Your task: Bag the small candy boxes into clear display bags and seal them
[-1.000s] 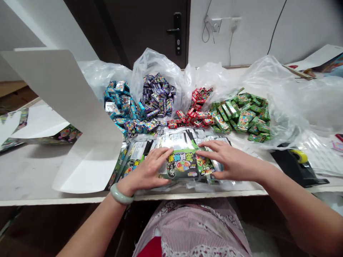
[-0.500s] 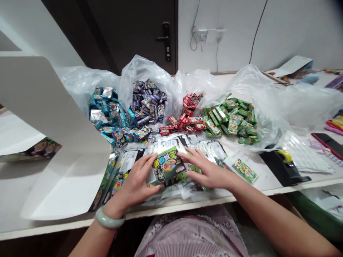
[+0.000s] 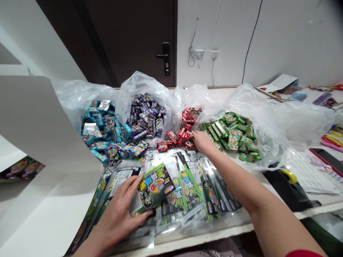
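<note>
My left hand (image 3: pixel 118 210) is at the near left, thumb and fingers around the edge of a green foil packet (image 3: pixel 157 185) tilted on top of a spread of similar foil packets (image 3: pixel 193 189). Farther forward, my right hand (image 3: pixel 203 140) reaches to the small red boxes (image 3: pixel 184 125), its fingertips touching the pile beside the green boxes (image 3: pixel 230 137). It shows nothing held. Left of the red pile lie purple boxes (image 3: pixel 146 117) and teal-blue boxes (image 3: pixel 100 125), each heaped on clear plastic.
A large white card sheet (image 3: pixel 40 142) rises at the left and blocks that side. Clear plastic bags (image 3: pixel 278 121) bunch behind and right of the piles. A black tape dispenser (image 3: pixel 288 182) with yellow tape and a phone (image 3: pixel 325 160) sit at the right. A door (image 3: pixel 134 43) stands behind the table.
My right hand has left the packets and moved forward to the boxes. My left hand has moved nearer, and the green packet is tilted differently. The head view has turned, shifting everything in the picture.
</note>
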### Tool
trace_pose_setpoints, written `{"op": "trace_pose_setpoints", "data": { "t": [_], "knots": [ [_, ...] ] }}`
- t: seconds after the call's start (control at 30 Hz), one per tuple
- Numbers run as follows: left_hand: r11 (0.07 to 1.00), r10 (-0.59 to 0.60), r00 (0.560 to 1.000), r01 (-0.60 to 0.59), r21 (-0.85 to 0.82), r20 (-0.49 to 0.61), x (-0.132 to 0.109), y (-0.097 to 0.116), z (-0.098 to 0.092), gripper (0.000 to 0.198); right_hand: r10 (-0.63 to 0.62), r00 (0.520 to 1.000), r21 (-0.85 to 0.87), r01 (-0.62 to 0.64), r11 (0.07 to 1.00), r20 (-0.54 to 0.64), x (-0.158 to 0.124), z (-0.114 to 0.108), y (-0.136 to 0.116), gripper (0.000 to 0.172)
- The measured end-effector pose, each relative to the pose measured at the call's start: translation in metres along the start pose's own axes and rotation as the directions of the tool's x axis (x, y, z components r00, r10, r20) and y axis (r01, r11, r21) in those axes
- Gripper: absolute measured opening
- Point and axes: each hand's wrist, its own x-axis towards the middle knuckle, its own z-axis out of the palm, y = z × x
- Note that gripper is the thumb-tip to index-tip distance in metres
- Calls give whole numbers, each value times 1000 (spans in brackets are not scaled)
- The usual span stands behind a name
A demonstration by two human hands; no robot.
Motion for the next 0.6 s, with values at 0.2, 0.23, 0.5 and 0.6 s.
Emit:
{"op": "trace_pose_setpoints", "data": {
  "t": [0.2,0.23,0.5,0.6],
  "knots": [
    [999,-30,999,30,-17,-10,2,-7,-4,85,8,998,-3,-8,1000,-59,-22,-25,10,35],
    [999,-34,999,34,-18,-12,3,-7,-5,84,15,998,-6,-15,1000,-61,-29,-30,9,35],
    [999,-16,999,17,-34,33,5,4,2,86,-45,980,69,32,997,192,-72,-28,-18,39],
    [999,-13,998,15,-28,62,2,6,-1,88,-58,976,155,25,988,212,-74,-32,-4,44]
  ]
}}
